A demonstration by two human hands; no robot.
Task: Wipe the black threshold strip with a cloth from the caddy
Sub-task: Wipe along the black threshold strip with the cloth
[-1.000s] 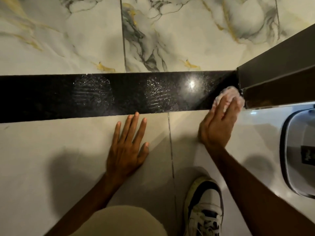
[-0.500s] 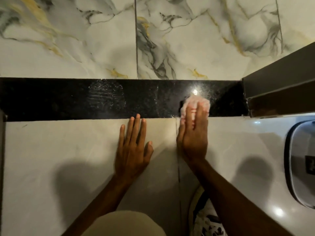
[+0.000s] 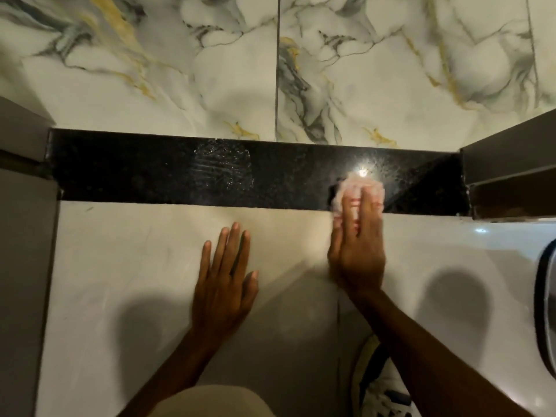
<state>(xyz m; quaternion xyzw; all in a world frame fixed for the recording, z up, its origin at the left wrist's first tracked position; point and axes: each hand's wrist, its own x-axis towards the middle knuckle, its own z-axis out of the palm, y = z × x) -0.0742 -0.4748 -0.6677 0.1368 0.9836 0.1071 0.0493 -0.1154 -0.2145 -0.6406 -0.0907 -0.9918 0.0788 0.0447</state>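
The black threshold strip (image 3: 135, 173) runs across the floor between marbled tiles beyond it and plain pale tiles on my side. A dusty shoe print (image 3: 222, 170) marks its middle. My right hand (image 3: 358, 251) presses a crumpled white cloth with red stripes (image 3: 358, 186) flat onto the right part of the strip, fingers extended over the cloth. My left hand (image 3: 225, 278) lies flat on the pale tile just short of the strip, fingers spread, holding nothing.
A grey door frame (image 3: 508, 164) closes off the strip's right end and another grey frame (image 3: 21, 139) the left end. A white container with a dark rim (image 3: 546, 311) sits at the right edge. My sneaker (image 3: 379, 386) and knee are below.
My right hand slid the cloth leftward from the strip's right end by the door frame to the right-middle part. The view shifted, showing the strip's left end. My left hand stayed planted.
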